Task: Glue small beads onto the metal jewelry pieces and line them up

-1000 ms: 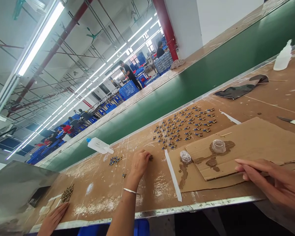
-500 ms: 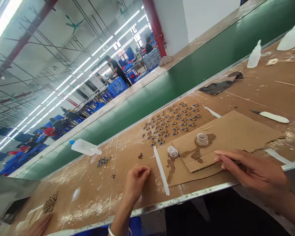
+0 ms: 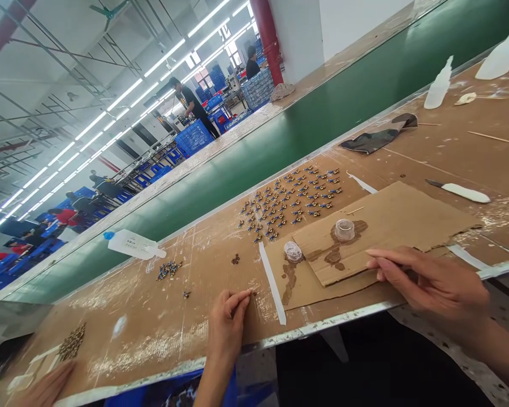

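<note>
My left hand (image 3: 227,323) rests low over the brown worktable with thumb and forefinger pinched. A tiny dark piece (image 3: 254,293) shows at those fingertips, too small to name. Above it lies a little cluster of small brown parts (image 3: 236,259). My right hand (image 3: 441,288) hovers over the near edge of the cardboard (image 3: 390,226), fingers pressed together; what they hold, if anything, is hidden. Two small clear cups (image 3: 345,230) stand there amid wet brown stains. Rows of small blue-and-gold pieces (image 3: 292,195) are spread behind the cardboard.
A white bottle (image 3: 131,244) lies left, near a pile of blue pieces (image 3: 168,270). Another person's hand (image 3: 53,384) is beside a brown heap (image 3: 72,342). Right are a white-handled knife (image 3: 466,192), a dark cloth (image 3: 379,135) and squeeze bottles (image 3: 439,87). A green belt (image 3: 254,169) runs behind.
The view has shifted slightly, so the table's contents sit a little further left. Both hands keep nearly the same pinched poses; a tiny dark piece now shows at my left fingertips.
</note>
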Demonstrator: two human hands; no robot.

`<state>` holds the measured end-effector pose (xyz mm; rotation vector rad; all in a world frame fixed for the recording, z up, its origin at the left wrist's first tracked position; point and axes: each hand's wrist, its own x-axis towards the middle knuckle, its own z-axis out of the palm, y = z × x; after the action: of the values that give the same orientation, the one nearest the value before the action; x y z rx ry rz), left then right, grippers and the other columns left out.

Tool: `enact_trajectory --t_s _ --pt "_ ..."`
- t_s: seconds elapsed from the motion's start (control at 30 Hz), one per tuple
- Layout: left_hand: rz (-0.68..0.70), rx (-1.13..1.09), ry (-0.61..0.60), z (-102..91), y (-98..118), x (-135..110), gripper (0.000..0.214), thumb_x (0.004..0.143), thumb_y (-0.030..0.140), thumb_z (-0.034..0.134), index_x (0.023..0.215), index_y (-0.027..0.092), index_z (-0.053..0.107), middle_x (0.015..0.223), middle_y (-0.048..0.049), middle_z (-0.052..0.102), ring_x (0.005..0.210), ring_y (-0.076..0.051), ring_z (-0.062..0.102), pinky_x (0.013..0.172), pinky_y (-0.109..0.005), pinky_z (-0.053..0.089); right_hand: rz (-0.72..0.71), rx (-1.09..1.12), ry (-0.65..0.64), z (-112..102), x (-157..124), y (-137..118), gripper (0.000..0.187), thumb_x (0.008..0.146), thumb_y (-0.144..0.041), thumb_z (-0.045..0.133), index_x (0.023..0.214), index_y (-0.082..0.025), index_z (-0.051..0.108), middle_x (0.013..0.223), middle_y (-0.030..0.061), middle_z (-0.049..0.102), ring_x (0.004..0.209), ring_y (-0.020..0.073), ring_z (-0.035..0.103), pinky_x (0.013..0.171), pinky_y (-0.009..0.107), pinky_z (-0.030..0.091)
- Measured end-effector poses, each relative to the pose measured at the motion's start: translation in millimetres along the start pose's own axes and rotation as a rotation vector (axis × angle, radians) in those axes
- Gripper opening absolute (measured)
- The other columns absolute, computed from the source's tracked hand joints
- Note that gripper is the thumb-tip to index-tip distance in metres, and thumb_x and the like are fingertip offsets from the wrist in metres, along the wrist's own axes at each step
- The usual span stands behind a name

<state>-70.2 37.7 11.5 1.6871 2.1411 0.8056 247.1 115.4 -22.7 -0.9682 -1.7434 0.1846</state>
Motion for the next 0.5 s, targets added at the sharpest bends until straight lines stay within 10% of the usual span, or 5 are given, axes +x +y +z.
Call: enact_trajectory --t_s 0.5 --pt "0.304 0.184 0.104 13.9 -8 -20 0.023 0.088 0.024 0.052 0.102 0.024 0.070 0.081 -0.0045 0.063 0.076 -0.016 0.059 0.068 -0.030 0.047 0.018 -0.003 0.001 2 0 -2 0.017 0.087 -0.020 0.054 0.101 -0.024 0.063 0.074 -0.0042 0.068 0.057 0.0055 0.062 0.053 0.014 0.050"
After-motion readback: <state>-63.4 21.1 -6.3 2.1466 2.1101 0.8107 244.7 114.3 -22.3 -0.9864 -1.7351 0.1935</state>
